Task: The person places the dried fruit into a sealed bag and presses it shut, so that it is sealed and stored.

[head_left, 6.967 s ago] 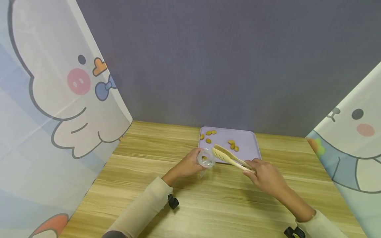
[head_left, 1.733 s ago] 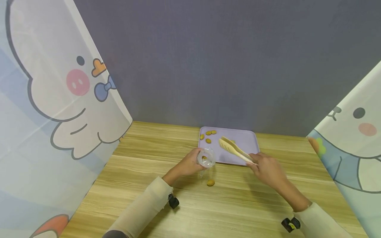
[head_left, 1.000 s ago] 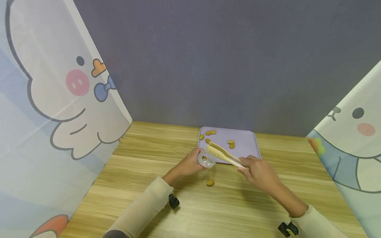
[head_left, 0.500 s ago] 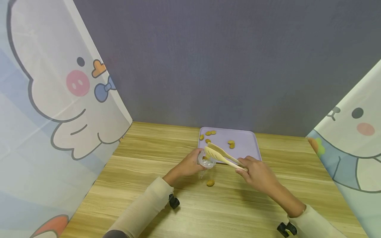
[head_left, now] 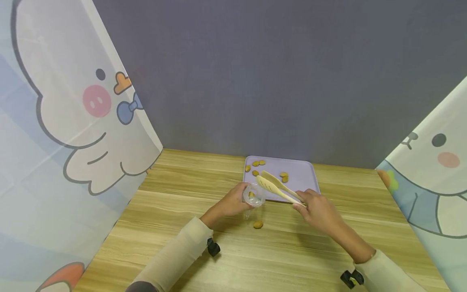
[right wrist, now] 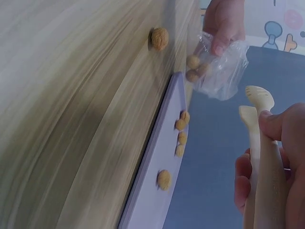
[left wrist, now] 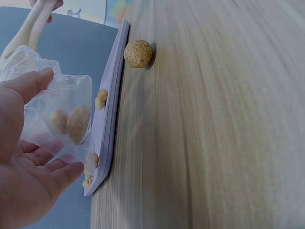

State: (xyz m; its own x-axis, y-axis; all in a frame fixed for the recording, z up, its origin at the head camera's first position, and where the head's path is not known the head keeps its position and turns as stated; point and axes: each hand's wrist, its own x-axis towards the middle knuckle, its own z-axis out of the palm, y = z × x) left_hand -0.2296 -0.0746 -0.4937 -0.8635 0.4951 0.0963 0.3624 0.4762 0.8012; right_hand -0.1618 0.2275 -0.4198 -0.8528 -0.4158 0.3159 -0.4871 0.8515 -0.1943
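Observation:
My left hand (head_left: 233, 201) holds a clear plastic bag (head_left: 258, 200) with its mouth spread, near the tray's front left corner. Inside it, three walnuts (right wrist: 192, 75) show in the right wrist view. My right hand (head_left: 321, 211) grips cream tongs (head_left: 268, 186), whose slotted tips stand apart above the tray, just beyond the bag, with nothing seen between them. On the lilac tray (head_left: 300, 170) lie several walnuts (head_left: 255, 173) at the left and two walnuts (head_left: 284, 179) near the middle. A single walnut (head_left: 258, 224) rests on the table in front of the bag.
The wood-grain table (head_left: 175, 194) runs up to a grey back panel (head_left: 233, 81). Cartoon-printed sheets stand on both sides, a left sheet (head_left: 54, 194) and a right sheet (head_left: 430, 178).
One walnut has appeared on the table since the earliest frame, and the tray's middle group is down to two. The tongs moved left to the bag's mouth, then back slightly, their tips apart.

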